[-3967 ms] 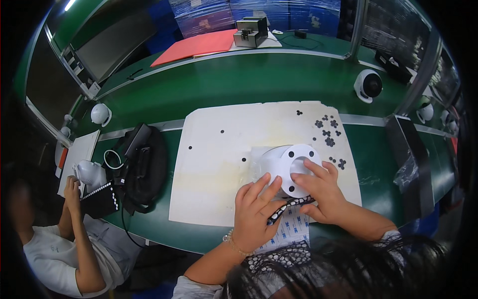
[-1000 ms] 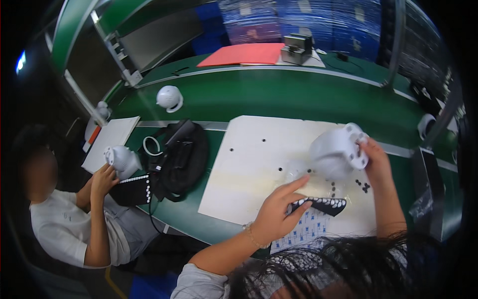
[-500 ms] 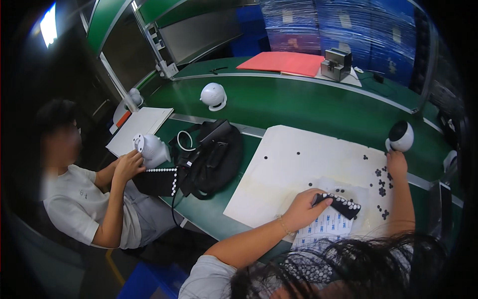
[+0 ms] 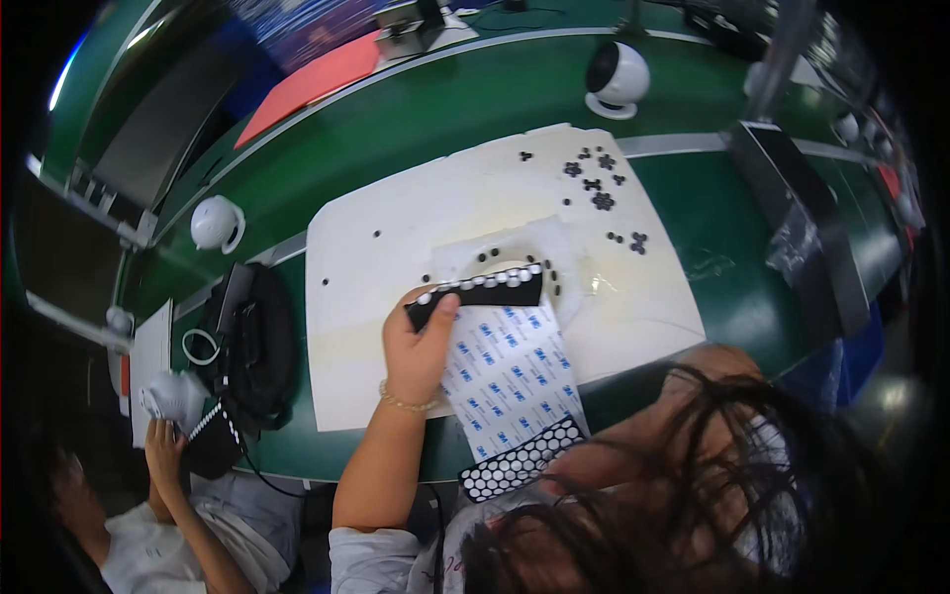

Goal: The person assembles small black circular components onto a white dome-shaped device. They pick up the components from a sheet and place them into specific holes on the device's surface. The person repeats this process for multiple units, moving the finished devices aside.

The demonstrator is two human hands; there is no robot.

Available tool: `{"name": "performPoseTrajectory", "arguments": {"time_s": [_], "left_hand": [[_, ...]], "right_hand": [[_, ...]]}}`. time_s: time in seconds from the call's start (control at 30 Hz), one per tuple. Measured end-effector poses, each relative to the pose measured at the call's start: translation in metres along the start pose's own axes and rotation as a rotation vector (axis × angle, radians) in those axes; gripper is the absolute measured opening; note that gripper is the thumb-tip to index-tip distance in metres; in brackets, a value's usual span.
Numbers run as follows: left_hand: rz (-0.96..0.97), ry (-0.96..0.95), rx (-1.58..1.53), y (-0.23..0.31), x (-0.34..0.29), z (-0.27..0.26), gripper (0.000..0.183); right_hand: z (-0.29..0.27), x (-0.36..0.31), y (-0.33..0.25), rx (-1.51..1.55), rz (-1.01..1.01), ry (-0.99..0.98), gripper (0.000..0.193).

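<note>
My left hand [image 4: 421, 342] pinches the left end of a black strip studded with small white pads [image 4: 480, 289], holding it flat over the white mat [image 4: 386, 247]. Just below the strip lies a white backing sheet with blue print [image 4: 510, 371], and a black honeycomb-punched sheet [image 4: 524, 460] sits at its near end. Small black round pads [image 4: 594, 183] are scattered on the mat's far right part. A white dome camera unit [image 4: 616, 77] stands on the green bench [image 4: 465, 109] behind the mat. My right hand is not visible; dark hair covers the lower right.
A second white dome unit [image 4: 216, 223] and a black bag [image 4: 252, 342] lie left of the mat. Another person at the lower left holds a white unit [image 4: 173, 396]. A red folder [image 4: 307, 84] lies at the back, a black box [image 4: 792, 218] at the right.
The view swung back over the mat. The white dome unit left my right hand and now stands on the bench behind. My left hand kept the strip and brought it onto the mat.
</note>
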State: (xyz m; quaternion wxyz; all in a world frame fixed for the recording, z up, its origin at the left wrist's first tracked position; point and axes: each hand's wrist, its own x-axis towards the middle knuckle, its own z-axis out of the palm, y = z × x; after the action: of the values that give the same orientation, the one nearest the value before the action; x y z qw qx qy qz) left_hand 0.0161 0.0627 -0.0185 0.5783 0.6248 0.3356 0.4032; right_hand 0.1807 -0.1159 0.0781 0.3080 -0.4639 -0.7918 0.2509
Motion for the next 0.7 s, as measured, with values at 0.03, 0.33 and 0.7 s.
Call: {"name": "performPoseTrajectory", "arguments": {"time_s": [0.03,0.33,0.7], "left_hand": [[0.01,0.01,-0.009,0.001,-0.001,0.0,0.019],[-0.028,0.045,0.012,0.01,-0.004,0.002,0.022],[0.006,0.018,-0.002,0.004,0.0,-0.001,0.022]], "right_hand": [[0.002,-0.009,0.002,0.003,0.01,0.064,0.032],[0.003,-0.048,0.006,-0.017,0.049,0.328,0.032],[0.009,-0.054,0.004,-0.046,0.068,0.387,0.032]]}}
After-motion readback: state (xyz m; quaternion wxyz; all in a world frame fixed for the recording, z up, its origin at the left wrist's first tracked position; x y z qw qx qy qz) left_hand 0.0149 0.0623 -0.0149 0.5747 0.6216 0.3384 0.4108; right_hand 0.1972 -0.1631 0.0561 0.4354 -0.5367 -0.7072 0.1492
